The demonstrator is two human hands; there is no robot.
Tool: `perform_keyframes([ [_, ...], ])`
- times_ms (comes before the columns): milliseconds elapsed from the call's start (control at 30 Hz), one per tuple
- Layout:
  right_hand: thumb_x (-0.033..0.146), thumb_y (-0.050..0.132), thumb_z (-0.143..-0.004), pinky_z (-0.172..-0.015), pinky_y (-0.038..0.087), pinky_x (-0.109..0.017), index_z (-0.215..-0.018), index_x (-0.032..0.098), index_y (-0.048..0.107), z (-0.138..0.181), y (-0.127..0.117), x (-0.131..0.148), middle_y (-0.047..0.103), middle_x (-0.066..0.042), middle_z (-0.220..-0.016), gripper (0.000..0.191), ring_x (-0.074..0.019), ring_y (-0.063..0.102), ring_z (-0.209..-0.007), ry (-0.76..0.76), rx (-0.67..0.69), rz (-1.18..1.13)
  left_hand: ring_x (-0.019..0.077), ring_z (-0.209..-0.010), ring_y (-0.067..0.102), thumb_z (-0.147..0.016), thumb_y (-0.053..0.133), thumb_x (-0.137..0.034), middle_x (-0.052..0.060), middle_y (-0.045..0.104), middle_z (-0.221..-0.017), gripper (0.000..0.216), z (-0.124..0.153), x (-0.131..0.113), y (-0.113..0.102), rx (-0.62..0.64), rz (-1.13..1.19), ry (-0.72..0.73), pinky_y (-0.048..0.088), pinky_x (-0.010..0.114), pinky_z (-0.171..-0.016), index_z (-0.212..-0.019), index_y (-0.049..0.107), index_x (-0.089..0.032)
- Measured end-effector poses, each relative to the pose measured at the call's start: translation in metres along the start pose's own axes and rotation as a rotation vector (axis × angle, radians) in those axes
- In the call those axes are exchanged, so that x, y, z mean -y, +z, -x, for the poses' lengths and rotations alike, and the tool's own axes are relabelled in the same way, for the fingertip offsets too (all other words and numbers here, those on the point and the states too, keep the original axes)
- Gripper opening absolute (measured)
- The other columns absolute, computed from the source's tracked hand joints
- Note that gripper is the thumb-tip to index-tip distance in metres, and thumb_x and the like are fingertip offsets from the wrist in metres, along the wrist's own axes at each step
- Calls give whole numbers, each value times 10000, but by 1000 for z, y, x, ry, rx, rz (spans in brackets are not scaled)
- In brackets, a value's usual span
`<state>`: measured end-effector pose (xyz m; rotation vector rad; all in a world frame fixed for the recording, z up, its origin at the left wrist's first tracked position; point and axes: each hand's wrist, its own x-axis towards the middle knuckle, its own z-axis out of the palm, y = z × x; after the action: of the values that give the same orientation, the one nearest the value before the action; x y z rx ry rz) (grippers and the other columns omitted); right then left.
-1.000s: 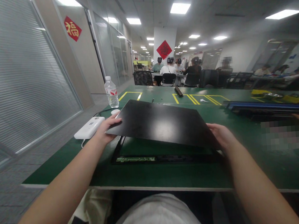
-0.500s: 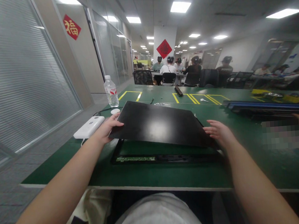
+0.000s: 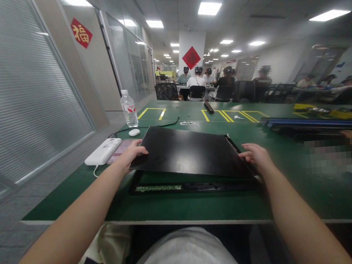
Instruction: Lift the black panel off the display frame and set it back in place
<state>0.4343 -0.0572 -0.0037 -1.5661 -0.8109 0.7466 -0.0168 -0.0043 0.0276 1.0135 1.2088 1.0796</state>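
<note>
Holds the black panel (image 3: 186,153) tilted over the black frame (image 3: 216,185) on the green table (image 3: 194,206), with near left corner lifted clear and right side low over the frame. Pinches the panel's left edge with the left hand (image 3: 133,153), thumb on top, fingers underneath. Has the right hand (image 3: 257,156) loosely open at the panel's right edge, fingers apart; cannot tell whether touching the panel or the frame. Shows a green circuit strip (image 3: 158,188) inside the frame's near side, toward the left. Shows a clear capped bottle (image 3: 129,111) upright beyond the left hand; cannot make out the liquid level in it. Shows a white power bank (image 3: 103,152) near the left wrist.
</note>
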Motion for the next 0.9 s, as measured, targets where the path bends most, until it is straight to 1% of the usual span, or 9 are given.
perform_keyframes([
  [100, 193, 593, -703, -372, 333, -179, -844, 180, 631, 4, 2, 3, 689, -78, -558, 147, -97, 459, -360, 14, -21, 15, 216, -543, 664, -499, 675, -113, -46, 668, -686, 606, -1, 2, -1, 2, -24, -11, 522, 315, -510, -1067, 526, -262],
  [167, 190, 586, -707, -375, 344, -184, -824, 186, 623, 5, 2, 4, 688, -75, -555, 123, -99, 460, -363, 16, -28, 25, 222, -548, 665, -502, 671, -122, -45, 664, -674, 573, -2, 3, -2, -3, -45, -14, 516, 316, -507, -1041, 539, -265],
  [367, 202, 613, -696, -368, 337, -197, -802, 185, 621, 1, 1, -1, 675, -74, -533, 108, -105, 448, -355, -20, -22, 5, 231, -577, 677, -496, 711, -151, -30, 681, -697, 590, -4, 6, -2, 22, -76, -5, 515, 315, -536, -1053, 543, -249],
  [600, 201, 584, -705, -357, 304, -191, -814, 173, 624, -4, -2, -4, 686, -89, -547, 120, -100, 435, -345, -38, -20, 16, 216, -506, 659, -496, 692, -124, -36, 689, -663, 599, 3, 2, 5, -6, -77, -17, 515, 313, -502, -1059, 526, -244],
  [767, 222, 611, -693, -357, 314, -192, -810, 175, 634, -6, -3, -7, 685, -91, -544, 128, -101, 431, -344, -60, -23, 21, 232, -547, 690, -522, 716, -123, -28, 700, -691, 624, 3, 3, 6, -7, -76, -24, 538, 323, -517, -1099, 513, -248],
  [900, 232, 620, -700, -361, 314, -190, -806, 174, 636, -5, -3, -6, 682, -91, -538, 121, -101, 436, -352, -66, -33, 50, 227, -528, 681, -524, 723, -121, -22, 701, -695, 636, 3, 3, 7, -25, -94, -34, 532, 316, -500, -1106, 502, -249],
])
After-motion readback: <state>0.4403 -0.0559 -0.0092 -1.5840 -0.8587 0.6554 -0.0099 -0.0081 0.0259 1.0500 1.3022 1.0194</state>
